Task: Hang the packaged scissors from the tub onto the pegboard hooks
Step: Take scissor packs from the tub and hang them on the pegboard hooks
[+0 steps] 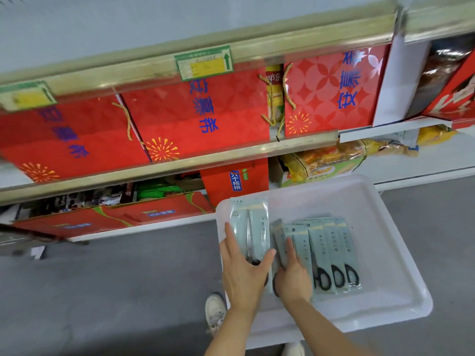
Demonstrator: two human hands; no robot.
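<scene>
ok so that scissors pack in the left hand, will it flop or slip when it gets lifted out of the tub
Probably fairly stiff: the scissors pack in the left hand looks like a flat card-backed sleeve, and it keeps a straight outline where it stands tilted against the tub wall. The glossy film may be slippery, so an edge pinch could slide. The dark handles sit low, likely making it bottom-heavy.

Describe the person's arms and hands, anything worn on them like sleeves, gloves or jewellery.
Both arms are bare from the frame edge to the fingers; no sleeve shows. The left hand and right hand wear no gloves, and no ring, watch or bracelet can be seen. Fingernails look short and unpainted. Light-coloured shoes show below.
</scene>
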